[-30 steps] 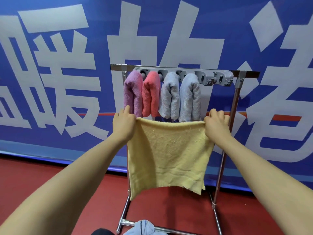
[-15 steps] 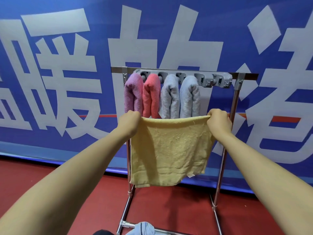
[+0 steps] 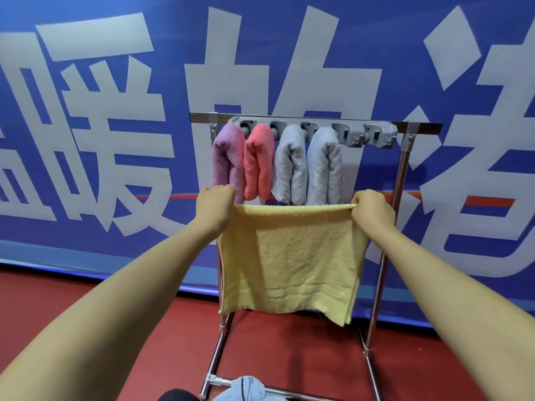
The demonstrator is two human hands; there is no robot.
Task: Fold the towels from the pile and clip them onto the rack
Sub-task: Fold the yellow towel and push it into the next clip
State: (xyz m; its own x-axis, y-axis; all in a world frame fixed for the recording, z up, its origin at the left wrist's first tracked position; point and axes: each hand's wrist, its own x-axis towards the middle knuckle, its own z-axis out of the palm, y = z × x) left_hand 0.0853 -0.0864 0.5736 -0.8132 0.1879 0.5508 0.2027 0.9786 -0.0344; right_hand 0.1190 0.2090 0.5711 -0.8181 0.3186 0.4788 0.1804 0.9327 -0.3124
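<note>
L grip + R grip pinch yellow towel corners.

1. Both bare forearms reach forward and upward from the lower corners of the view, nearly straight at the elbows.
2. The left hand is closed in a fist, back of the hand toward the camera, gripping the top left corner of the yellow towel.
3. The right hand is also curled, its fingers pinching the towel's top right corner.
4. The two hands sit level with each other, well apart.
</note>
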